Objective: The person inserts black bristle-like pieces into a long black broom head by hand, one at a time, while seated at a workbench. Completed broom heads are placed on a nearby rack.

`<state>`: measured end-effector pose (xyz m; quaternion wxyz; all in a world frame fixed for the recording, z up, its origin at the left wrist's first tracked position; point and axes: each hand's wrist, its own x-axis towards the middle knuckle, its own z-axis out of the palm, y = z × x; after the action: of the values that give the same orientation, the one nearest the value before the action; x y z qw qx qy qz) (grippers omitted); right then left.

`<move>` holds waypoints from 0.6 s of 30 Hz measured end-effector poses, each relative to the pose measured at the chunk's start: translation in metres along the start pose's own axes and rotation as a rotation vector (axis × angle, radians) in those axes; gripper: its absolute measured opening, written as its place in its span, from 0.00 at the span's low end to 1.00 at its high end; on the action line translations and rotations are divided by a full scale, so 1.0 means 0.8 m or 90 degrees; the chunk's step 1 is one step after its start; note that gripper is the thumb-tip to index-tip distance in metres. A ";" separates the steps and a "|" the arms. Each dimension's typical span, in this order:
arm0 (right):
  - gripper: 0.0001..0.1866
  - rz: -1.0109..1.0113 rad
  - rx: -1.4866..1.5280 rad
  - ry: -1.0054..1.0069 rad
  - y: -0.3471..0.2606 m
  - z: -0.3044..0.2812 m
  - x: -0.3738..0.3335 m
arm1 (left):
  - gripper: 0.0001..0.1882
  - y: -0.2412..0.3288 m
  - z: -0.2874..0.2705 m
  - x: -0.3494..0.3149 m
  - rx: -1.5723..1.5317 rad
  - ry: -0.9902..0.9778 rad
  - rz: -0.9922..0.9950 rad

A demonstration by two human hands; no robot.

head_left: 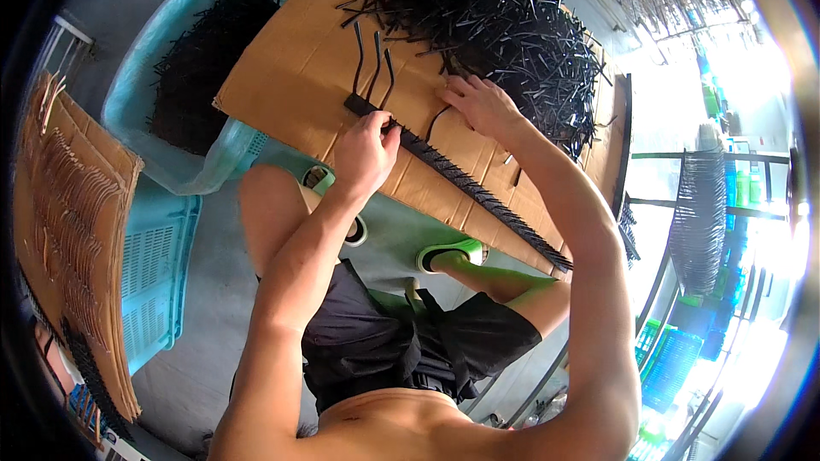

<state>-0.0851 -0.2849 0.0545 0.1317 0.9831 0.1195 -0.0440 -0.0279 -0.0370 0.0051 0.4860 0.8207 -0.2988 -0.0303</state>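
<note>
A long dark rail (478,192) runs slantwise along the near edge of the cardboard sheet, set with a dense row of thin black pieces. Close to its upper-left end, my left hand (366,154) pinches the rail between thumb and fingers. Just beyond stand three thin curved black pieces (375,68), shaped like eyeglass temples, fanned out from the rail's end. My right hand (485,109) rests at the edge of a big heap of similar loose pieces (478,21), fingers bent. One black curved piece (436,124) shows beneath its thumb; the exact contact is hidden.
The cardboard sheet (282,85) forms the work surface. At left, a blue plastic-lined crate (128,94) holds a dark heap, with a light-blue basket (158,273) below it. Cardboard (77,188) bearing rows of thin pieces stands far left. Wire racks (700,213) are at right.
</note>
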 end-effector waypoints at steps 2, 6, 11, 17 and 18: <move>0.19 -0.008 -0.008 -0.080 0.002 0.002 0.007 | 0.12 -0.004 0.000 0.001 -0.002 0.005 0.007; 0.19 0.029 -0.015 -0.231 -0.006 -0.006 0.020 | 0.13 -0.008 -0.001 0.001 -0.001 0.001 0.000; 0.20 0.050 -0.106 -0.209 -0.017 -0.001 0.012 | 0.13 -0.013 -0.001 -0.002 -0.018 0.005 0.022; 0.15 -0.014 -0.040 -0.191 0.016 -0.005 0.008 | 0.12 -0.012 0.001 -0.004 -0.009 0.023 0.031; 0.14 -0.023 -0.012 -0.183 0.019 -0.005 0.009 | 0.12 -0.013 0.001 -0.003 -0.002 0.028 0.036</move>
<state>-0.0741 -0.2965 0.0611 0.1555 0.9632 0.1174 -0.1854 -0.0256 -0.0325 -0.0045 0.4942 0.8118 -0.3110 0.0012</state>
